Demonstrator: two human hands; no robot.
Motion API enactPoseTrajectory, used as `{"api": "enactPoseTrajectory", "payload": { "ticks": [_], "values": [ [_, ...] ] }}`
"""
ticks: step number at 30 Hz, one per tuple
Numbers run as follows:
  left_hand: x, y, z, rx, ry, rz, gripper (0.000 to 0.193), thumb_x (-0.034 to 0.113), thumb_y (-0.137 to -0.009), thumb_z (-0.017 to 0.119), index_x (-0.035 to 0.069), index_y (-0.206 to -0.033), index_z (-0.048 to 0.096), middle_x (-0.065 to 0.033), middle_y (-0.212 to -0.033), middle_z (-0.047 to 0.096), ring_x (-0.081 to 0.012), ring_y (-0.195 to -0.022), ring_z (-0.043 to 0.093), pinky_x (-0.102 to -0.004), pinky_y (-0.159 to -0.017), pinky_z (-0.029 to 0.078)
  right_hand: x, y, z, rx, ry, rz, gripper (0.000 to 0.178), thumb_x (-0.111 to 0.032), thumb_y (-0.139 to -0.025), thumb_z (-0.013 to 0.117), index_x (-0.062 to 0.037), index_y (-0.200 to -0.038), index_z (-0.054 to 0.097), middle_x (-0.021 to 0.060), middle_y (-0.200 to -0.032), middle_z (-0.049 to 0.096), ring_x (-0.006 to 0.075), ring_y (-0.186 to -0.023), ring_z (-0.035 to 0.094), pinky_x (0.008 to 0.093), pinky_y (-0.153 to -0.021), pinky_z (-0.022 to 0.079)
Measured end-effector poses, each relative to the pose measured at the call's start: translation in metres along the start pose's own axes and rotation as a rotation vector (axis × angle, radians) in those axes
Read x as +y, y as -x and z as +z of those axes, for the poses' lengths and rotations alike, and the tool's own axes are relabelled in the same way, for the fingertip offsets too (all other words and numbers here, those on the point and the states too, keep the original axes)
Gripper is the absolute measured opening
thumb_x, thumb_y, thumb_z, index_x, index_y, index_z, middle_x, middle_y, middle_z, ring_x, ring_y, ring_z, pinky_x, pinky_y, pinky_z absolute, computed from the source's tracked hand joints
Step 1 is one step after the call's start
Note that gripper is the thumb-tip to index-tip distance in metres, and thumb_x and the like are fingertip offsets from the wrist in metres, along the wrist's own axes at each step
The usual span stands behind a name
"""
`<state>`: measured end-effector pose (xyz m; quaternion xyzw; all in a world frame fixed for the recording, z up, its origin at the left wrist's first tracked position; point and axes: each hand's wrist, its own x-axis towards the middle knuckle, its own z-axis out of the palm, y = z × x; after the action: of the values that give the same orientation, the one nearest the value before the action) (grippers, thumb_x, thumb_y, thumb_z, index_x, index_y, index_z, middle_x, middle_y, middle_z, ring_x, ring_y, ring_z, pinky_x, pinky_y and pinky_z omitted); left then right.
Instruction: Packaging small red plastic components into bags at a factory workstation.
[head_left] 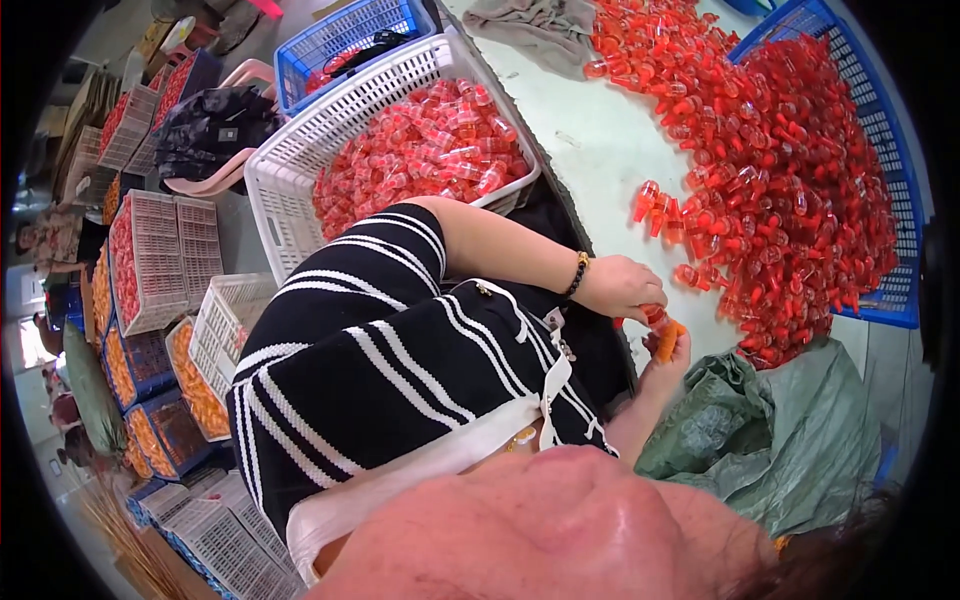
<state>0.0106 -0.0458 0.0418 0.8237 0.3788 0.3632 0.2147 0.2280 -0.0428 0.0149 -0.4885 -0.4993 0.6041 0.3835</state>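
"So what's in the hands over there?"

"The left hand [622,288], with a dark beaded bracelet [578,273] at its wrist, pinches a small, clear-red plastic piece [655,316] between thumb and fingers, at the edge of the long, pale-topped table [605,135]."

"And the right hand [672,368]?"

"Curled, close up against the left one, with an orange, tube-like piece [667,345] on or between its fingers. I can't tell whether that is worn or held, nor whether the hand grips the red piece too."

"How far along does it look?"

"Well short of finished, I'd judge. One piece is in hand, while a great heap of loose, bright red plastic pieces [780,190] covers the right of the table, reaching into a blue slatted plastic crate [888,130] at the far right. A few lie just left of the heap."

"Anything that looks dealt with?"

"Perhaps the paler red pieces [430,145] in the big white plastic crate [265,185] on the left, beyond the arm. Whether they're done or waiting, I can't tell."

"And on the near right?"

"A crumpled green plastic sack [825,420], near the right hand; its contents are hard to make out."
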Motion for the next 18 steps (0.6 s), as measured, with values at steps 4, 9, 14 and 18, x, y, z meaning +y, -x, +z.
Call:
{"api": "enactPoseTrajectory", "payload": {
  "ticks": [4, 9, 14, 18],
  "values": [
    [0.015, -0.01, -0.011, -0.287, 0.827, -0.762, 0.029, 0.026, -0.089, 0.059, 0.002, -0.104, 0.061, -0.0156, -0.09, 0.064, -0.0319, -0.086, 0.062, -0.0373, -0.076, 0.05, -0.026, 0.012, 0.02, -0.009, 0.088, -0.276, 0.036, -0.025, -0.092, 0.062, 0.0003, -0.118, 0.056, 0.0062, -0.097, 0.064, 0.0105, -0.08, 0.06, 0.0222, -0.069, 0.049],
    [0.004, -0.007, 0.008, -0.177, 0.366, -0.454, 0.03, 0.027, -0.089, 0.059, 0.001, -0.102, 0.062, -0.0175, -0.093, 0.064, -0.0323, -0.088, 0.062, -0.0377, -0.079, 0.05, -0.012, 0.007, 0.014, 0.034, 0.197, -0.209, 0.032, -0.017, -0.093, 0.06, 0.0003, -0.119, 0.056, 0.007, -0.102, 0.064, 0.0108, -0.085, 0.06, 0.0235, -0.071, 0.05],
    [-0.013, -0.01, 0.013, -0.162, 0.35, -0.536, 0.029, 0.027, -0.092, 0.056, 0.0, -0.102, 0.064, -0.018, -0.095, 0.064, -0.0275, -0.087, 0.065, -0.0347, -0.076, 0.051, -0.008, -0.002, 0.016, -0.027, 0.072, -0.137, 0.034, -0.011, -0.09, 0.062, -0.0042, -0.123, 0.055, 0.0064, -0.104, 0.064, 0.0127, -0.093, 0.061, 0.0266, -0.08, 0.05],
    [-0.04, 0.002, 0.008, -0.16, 1.232, -1.083, 0.034, 0.035, -0.098, 0.045, 0.007, -0.114, 0.056, -0.0066, -0.093, 0.064, -0.0162, -0.08, 0.062, -0.0294, -0.064, 0.049, -0.03, 0.014, 0.002, 0.164, -0.029, -0.229, 0.038, -0.008, -0.09, 0.06, -0.0068, -0.127, 0.052, 0.0058, -0.107, 0.062, 0.0125, -0.085, 0.06, 0.0262, -0.073, 0.051]
  ]
}}
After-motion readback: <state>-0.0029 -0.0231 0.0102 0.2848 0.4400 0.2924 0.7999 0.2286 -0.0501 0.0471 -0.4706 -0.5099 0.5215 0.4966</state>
